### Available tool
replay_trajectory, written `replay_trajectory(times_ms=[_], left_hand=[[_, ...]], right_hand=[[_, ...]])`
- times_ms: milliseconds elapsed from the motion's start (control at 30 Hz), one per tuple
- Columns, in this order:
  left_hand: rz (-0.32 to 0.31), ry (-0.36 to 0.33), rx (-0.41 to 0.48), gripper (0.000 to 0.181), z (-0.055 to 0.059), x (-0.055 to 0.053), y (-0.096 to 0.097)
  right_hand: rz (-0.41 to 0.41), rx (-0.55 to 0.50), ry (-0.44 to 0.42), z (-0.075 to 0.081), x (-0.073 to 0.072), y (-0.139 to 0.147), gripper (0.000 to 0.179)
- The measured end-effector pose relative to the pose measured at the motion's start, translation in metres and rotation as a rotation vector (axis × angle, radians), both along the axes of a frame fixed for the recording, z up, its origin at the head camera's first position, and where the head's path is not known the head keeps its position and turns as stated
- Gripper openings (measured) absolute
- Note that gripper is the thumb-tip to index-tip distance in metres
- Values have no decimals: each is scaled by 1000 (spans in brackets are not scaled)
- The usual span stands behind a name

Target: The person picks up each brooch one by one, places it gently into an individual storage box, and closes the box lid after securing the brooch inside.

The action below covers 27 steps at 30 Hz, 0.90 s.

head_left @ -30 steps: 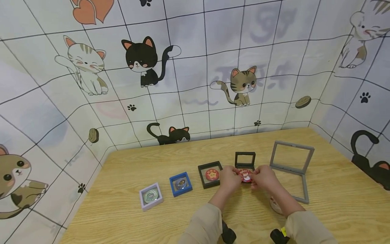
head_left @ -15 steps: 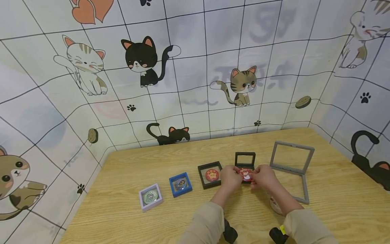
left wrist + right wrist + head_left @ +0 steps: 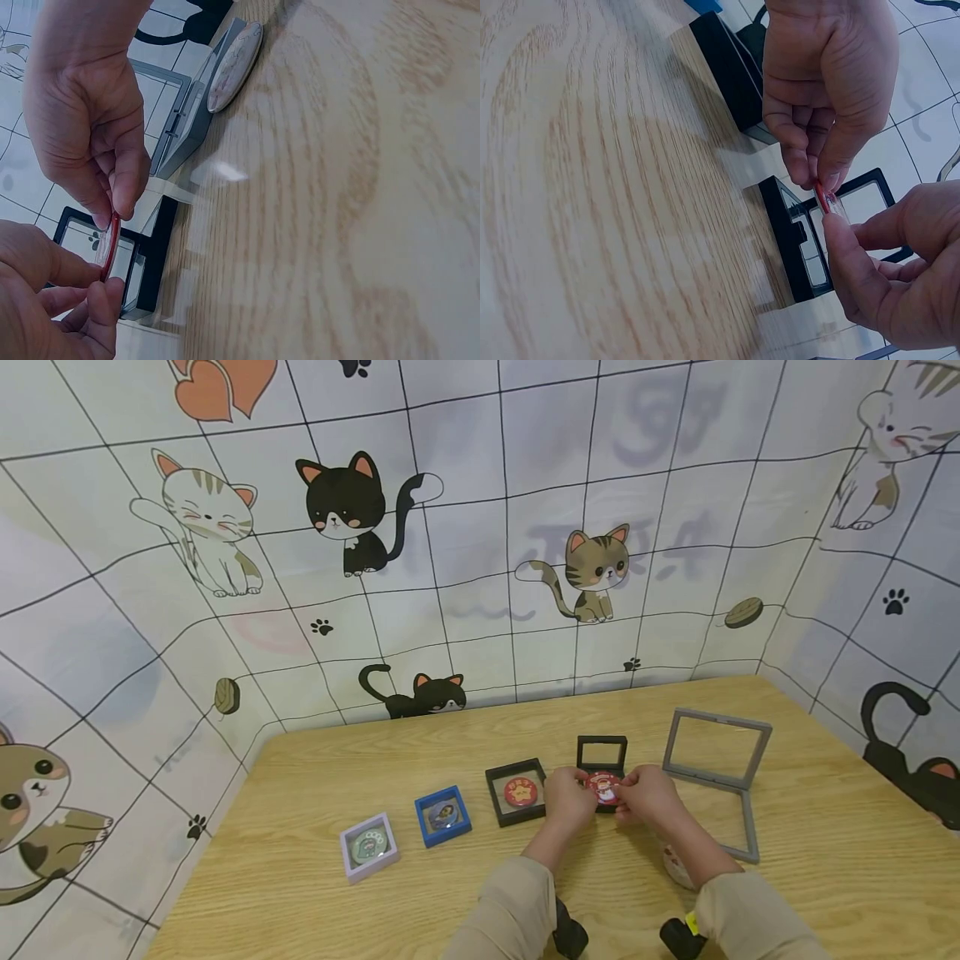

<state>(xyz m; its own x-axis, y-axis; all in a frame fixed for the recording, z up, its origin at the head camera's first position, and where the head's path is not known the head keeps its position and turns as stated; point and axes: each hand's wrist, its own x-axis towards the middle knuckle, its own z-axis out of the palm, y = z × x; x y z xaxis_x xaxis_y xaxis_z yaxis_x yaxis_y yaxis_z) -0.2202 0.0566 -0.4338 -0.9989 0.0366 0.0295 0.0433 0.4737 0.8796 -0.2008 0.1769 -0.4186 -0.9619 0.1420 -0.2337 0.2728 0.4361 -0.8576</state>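
Note:
My left hand point(image 3: 570, 799) and right hand point(image 3: 651, 795) pinch opposite edges of a round red button badge point(image 3: 603, 787) with a white figure on its face. It is held over a small black display frame point(image 3: 784, 240), whose lid stands raised behind the badge in the head view. In the left wrist view the badge point(image 3: 112, 247) appears edge-on between both sets of fingertips. To the right, a larger grey display frame point(image 3: 752, 822) also stands open. A pale round badge point(image 3: 236, 66) lies in front of it, partly hidden by my right forearm in the head view.
Left of my hands, a black frame point(image 3: 517, 818) holds a red star badge point(image 3: 521, 792). Further left are a blue frame point(image 3: 447, 836) and a lilac frame point(image 3: 377, 867), each with a badge inside. A cat-print sheet point(image 3: 465, 552) backs the wooden table point(image 3: 300, 802).
The red badge tilts slightly between my fingers, its face showing a little more toward the head camera. Both hands keep their grip and nearly the same place; the frames stay put.

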Motion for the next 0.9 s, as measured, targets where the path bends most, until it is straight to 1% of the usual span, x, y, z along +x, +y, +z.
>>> replay_trajectory(times_ms=[333,667,900], left_hand=[[0,-13,-16,25,-3,-2,2],[27,33,-65,25,-5,-4,7],[28,26,-79,27,-7,-6,9]], right_hand=[[4,28,19,-3,-2,2,14],[-24,12,16,-7,-6,2,13],[-25,14,27,-11,-7,4,12]])
